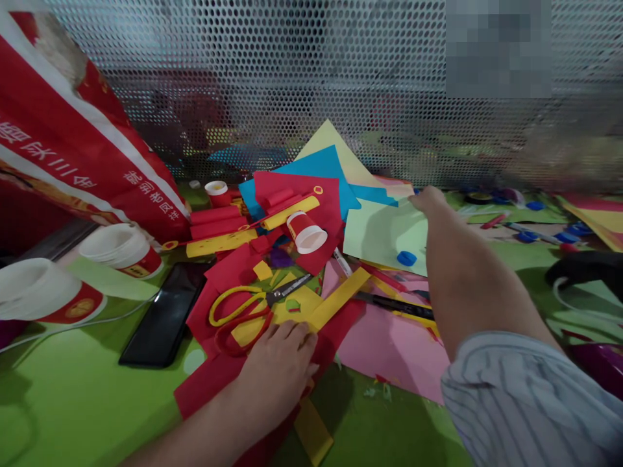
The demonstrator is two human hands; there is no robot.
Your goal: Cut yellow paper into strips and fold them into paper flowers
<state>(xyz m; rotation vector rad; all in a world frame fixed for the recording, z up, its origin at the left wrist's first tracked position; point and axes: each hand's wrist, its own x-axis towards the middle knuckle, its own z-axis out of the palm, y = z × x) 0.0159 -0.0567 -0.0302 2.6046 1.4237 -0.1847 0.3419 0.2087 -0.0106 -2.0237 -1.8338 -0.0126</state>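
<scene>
My left hand (278,366) is low in the middle, its fingers curled over the lower end of a yellow paper strip (343,298), above red paper (204,384). The thumb side is partly hidden. Just beyond it lie scissors (280,293) with yellow and red handles, blades apart, touching yellow paper scraps. Stretched far forward, my right hand (429,198) pinches the upper right edge of a light green paper sheet (377,230). That sheet overlaps blue paper (316,162) and pale yellow paper (335,139). A blue cap (406,258) is on the green sheet.
A small red-and-white paper cup (306,232) lies tipped among red and yellow paper rolls. White cups (119,250), a black phone (165,314) and a large red bag (97,130) stand left. A black cutter knife (396,305) rests on pink paper (389,357). Perforated metal (243,84) runs behind.
</scene>
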